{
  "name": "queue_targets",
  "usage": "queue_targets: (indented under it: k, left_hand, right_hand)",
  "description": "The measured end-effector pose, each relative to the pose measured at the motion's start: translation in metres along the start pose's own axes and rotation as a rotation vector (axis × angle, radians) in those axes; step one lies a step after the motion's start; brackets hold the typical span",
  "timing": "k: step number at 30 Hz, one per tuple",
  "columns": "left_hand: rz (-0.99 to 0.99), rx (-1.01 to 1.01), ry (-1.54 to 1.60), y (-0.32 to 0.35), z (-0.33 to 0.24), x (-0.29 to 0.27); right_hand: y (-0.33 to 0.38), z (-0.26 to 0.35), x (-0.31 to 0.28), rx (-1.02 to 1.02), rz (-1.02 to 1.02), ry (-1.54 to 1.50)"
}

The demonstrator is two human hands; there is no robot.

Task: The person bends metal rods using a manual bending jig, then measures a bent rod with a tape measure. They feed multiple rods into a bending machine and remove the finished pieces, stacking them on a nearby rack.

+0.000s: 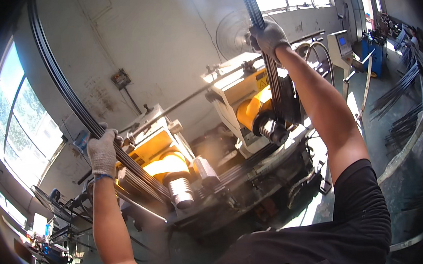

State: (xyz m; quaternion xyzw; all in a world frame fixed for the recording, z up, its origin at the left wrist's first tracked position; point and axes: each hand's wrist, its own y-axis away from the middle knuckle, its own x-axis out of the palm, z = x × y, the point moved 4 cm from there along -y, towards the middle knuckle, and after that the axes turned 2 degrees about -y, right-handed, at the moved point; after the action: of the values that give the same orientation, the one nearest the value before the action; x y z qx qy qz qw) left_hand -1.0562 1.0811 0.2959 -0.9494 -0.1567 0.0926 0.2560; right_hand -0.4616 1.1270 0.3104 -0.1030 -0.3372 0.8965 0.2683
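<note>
My left hand (103, 153), in a pale knit glove, is closed around a bundle of long dark metal rods (63, 84). That bundle slants from the upper left down to the front of the left yellow machine head (162, 165). Raised higher, my gloved right hand (269, 39) grips another bundle of dark rods (274, 87), which runs down past the right yellow machine head (257, 108). More dark bars (239, 172) lie low between the two heads. Whether they join the held bundles, I cannot tell.
A round fan (233, 33) stands by the back wall. To the right are a control box with a screen (341, 45), a blue cabinet (374, 57) and piles of dark rods (402, 92) beside a pale metal rail (406, 146). A switch box (121, 78) hangs on the wall.
</note>
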Motion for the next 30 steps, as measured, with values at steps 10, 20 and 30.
queue_targets:
  k: [10,20,30]
  left_hand:
    - [-0.121,-0.042,-0.120,0.012,0.014,0.002]
    - [-0.109,0.077,-0.300,0.045,-0.013,0.027]
    - [-0.092,0.007,-0.551,0.022,-0.028,-0.016]
  right_hand:
    - [0.012,-0.041,0.019,-0.051,0.115,0.156]
    - [0.026,-0.054,0.030,-0.049,0.173,0.213]
    - [0.052,-0.024,-0.003,-0.072,0.169,0.295]
